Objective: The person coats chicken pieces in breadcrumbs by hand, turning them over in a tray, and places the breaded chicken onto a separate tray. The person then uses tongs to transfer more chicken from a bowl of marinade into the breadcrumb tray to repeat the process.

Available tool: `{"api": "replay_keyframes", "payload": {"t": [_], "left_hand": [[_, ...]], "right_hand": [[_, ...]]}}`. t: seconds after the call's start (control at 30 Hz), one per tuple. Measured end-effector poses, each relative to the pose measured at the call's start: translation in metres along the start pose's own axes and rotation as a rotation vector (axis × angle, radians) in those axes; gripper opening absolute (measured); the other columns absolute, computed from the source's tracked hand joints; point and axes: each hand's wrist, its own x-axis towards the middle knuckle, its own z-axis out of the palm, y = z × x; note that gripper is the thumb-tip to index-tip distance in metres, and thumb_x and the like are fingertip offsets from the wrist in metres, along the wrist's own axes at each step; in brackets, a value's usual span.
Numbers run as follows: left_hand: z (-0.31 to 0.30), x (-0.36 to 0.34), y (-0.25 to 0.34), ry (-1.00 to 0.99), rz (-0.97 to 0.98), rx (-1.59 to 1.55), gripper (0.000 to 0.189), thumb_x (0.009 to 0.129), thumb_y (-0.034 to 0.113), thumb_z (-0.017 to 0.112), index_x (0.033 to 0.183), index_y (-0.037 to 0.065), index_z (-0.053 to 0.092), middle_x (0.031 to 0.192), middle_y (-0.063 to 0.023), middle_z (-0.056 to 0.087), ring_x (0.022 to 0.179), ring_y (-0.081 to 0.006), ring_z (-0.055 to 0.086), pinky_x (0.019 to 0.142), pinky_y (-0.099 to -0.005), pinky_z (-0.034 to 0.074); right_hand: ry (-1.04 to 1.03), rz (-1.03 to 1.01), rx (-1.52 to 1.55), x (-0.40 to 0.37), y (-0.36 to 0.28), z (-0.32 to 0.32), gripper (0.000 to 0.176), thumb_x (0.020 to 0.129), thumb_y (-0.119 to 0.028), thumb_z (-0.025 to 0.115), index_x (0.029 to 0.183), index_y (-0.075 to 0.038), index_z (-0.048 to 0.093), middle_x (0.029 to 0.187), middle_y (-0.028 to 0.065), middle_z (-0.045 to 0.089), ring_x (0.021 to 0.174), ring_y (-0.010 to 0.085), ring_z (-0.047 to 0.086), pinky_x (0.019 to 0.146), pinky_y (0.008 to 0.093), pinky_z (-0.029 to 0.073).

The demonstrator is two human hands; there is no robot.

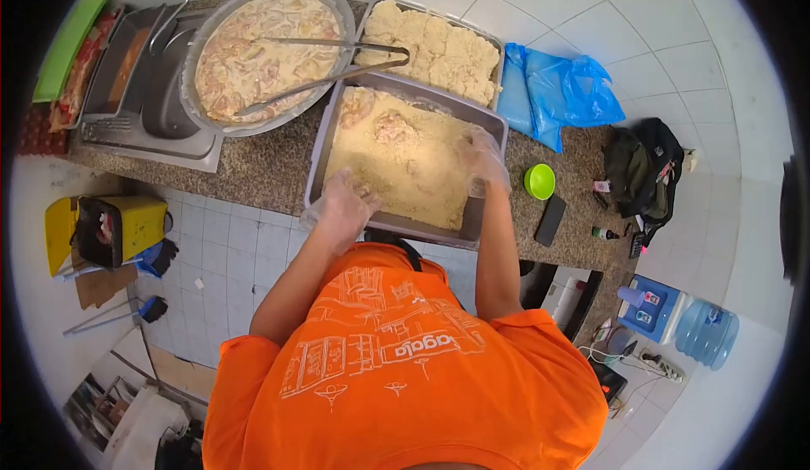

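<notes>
A grey rectangular tub holds pale breading crumbs with a few pieces of raw meat at its upper left. My left hand, in a clear plastic glove, rests at the tub's lower left, its fingers spread on the crumbs. At the right side is my right hand, gloved too, with fingers apart over the crumbs. Behind the tub, a metal tray carries coated pieces. Long metal tongs lie across the rim of a round basin of meat in milky liquid.
On the granite counter are blue plastic bags, a green bowl, a phone and a black bag. A sink is at left, a yellow bin below it. A water dispenser stands at right.
</notes>
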Motion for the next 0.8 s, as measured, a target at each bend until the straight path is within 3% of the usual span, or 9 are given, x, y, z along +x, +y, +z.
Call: {"api": "replay_keyframes", "payload": {"t": [0.1,0.2,0.33,0.43,0.5,0.6,0.7,0.73,0.8], "left_hand": [[0.004,-0.002,0.002,0.058,0.018,0.029,0.071,0.096,0.039,0.034,0.146,-0.001,0.002,0.148,-0.0266,0.007,0.139,-0.0418,0.01,0.114,-0.0501,0.011],[0.001,-0.002,-0.002,0.009,-0.017,0.029,0.072,0.095,0.04,0.035,0.145,-0.001,0.002,0.147,-0.0275,0.01,0.139,-0.043,0.01,0.113,-0.0507,0.011],[0.002,0.003,-0.004,0.04,-0.014,0.041,0.077,0.093,0.041,0.041,0.145,0.0,0.003,0.146,-0.0276,0.013,0.138,-0.0419,0.012,0.113,-0.051,0.011],[0.009,0.009,-0.008,0.098,-0.014,0.093,0.079,0.091,0.042,0.045,0.145,0.0,0.005,0.146,-0.0254,0.014,0.138,-0.0399,0.014,0.113,-0.0511,0.012],[0.019,0.007,-0.013,0.162,-0.008,0.119,0.081,0.09,0.043,0.047,0.146,0.001,0.007,0.147,-0.0233,0.015,0.138,-0.0385,0.015,0.113,-0.0513,0.012],[0.036,0.006,-0.024,0.181,0.196,0.45,0.063,0.096,0.044,0.036,0.14,0.002,0.026,0.142,-0.0195,0.033,0.132,-0.0371,0.031,0.111,-0.0493,0.021],[0.021,0.048,-0.045,0.038,0.071,0.472,0.057,0.096,0.045,0.033,0.135,0.003,0.033,0.135,-0.0177,0.041,0.125,-0.0342,0.04,0.109,-0.0475,0.026],[0.014,0.066,-0.054,0.022,-0.004,0.468,0.056,0.096,0.045,0.032,0.134,0.003,0.036,0.133,-0.0171,0.044,0.122,-0.0333,0.043,0.108,-0.047,0.028],[-0.003,0.101,-0.076,0.039,-0.142,0.474,0.054,0.096,0.045,0.03,0.131,0.004,0.041,0.129,-0.0159,0.05,0.118,-0.0314,0.049,0.107,-0.0458,0.031]], "right_hand": [[0.121,0.047,-0.307,0.013,0.015,0.032,0.039,0.075,-0.017,0.063,0.114,-0.013,0.064,0.13,0.012,0.055,0.123,0.0282,0.049,0.101,0.033,0.04],[-0.007,-0.505,-0.578,0.122,0.186,0.118,0.043,0.078,-0.015,0.06,0.121,-0.023,0.061,0.134,0.0161,0.051,0.131,0.0272,0.041,0.107,0.0315,0.034],[-0.341,-0.666,-0.653,0.071,0.12,0.079,0.049,0.08,-0.011,0.058,0.126,-0.027,0.057,0.132,0.0211,0.051,0.132,0.0254,0.04,0.109,0.0312,0.031],[-0.276,-0.495,-0.656,0.005,0.044,0.031,0.049,0.08,-0.017,0.061,0.129,-0.019,0.055,0.128,0.0227,0.054,0.126,0.0289,0.047,0.105,0.0327,0.036],[0.173,-0.154,-0.068,-0.045,-0.011,0.009,0.041,0.08,-0.027,0.064,0.109,0.002,0.062,0.099,0.0238,0.064,0.099,0.032,0.062,0.087,0.0334,0.048],[0.034,-0.096,-0.098,-0.074,-0.047,-0.003,0.052,0.079,-0.03,0.067,0.118,0.002,0.057,0.117,0.0267,0.058,0.108,0.0376,0.058,0.092,0.0373,0.045],[-0.109,0.327,0.178,-0.082,-0.057,-0.008,0.047,0.08,-0.026,0.062,0.119,0.001,0.056,0.119,0.0261,0.057,0.112,0.0366,0.055,0.095,0.0361,0.044],[-0.106,0.325,0.179,-0.075,-0.031,0.004,0.047,0.08,-0.026,0.062,0.119,0.001,0.056,0.119,0.0261,0.057,0.112,0.0366,0.055,0.095,0.0361,0.044],[-0.139,-0.277,-0.625,-0.046,0.072,0.066,0.042,0.081,-0.024,0.056,0.116,-0.001,0.058,0.123,0.0253,0.055,0.115,0.0346,0.054,0.095,0.0368,0.043]]}}
